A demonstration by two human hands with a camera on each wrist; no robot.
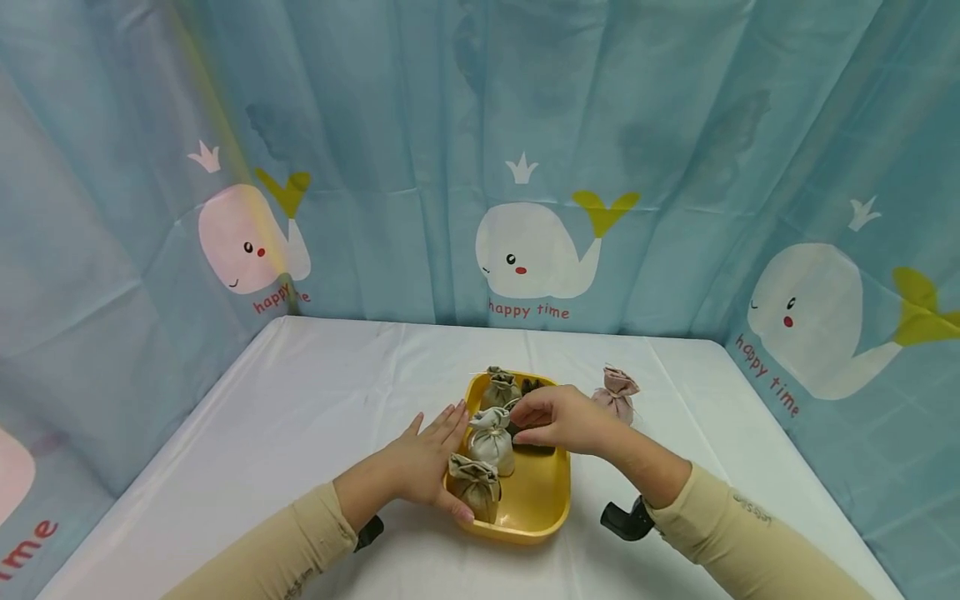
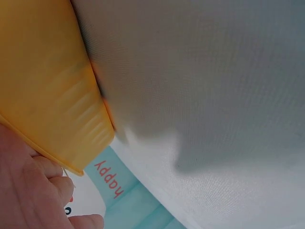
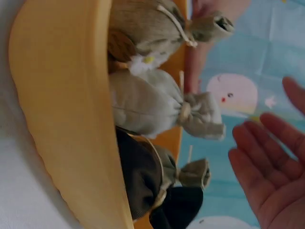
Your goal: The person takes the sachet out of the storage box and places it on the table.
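Observation:
A yellow plastic bin (image 1: 540, 500) holds several small drawstring pouches. An olive-brown pouch (image 1: 474, 493) sits at the near end, a pale grey-white pouch (image 1: 492, 446) in the middle, and an olive pouch (image 1: 500, 390) at the far end. Beside the olive one is a black pouch (image 3: 138, 174). My left hand (image 1: 420, 467) rests against the bin's left rim, fingers outstretched and thumb at the near corner. Over the bin's right side is my right hand (image 1: 570, 421); in the right wrist view its fingers are loosely spread, apart from the pouches and holding nothing.
A pink pouch (image 1: 617, 398) stands on the white-covered table (image 1: 330, 392) to the right of the bin, partly behind my right forearm. Blue curtains (image 1: 420, 167) with printed whales surround the table at the back and sides.

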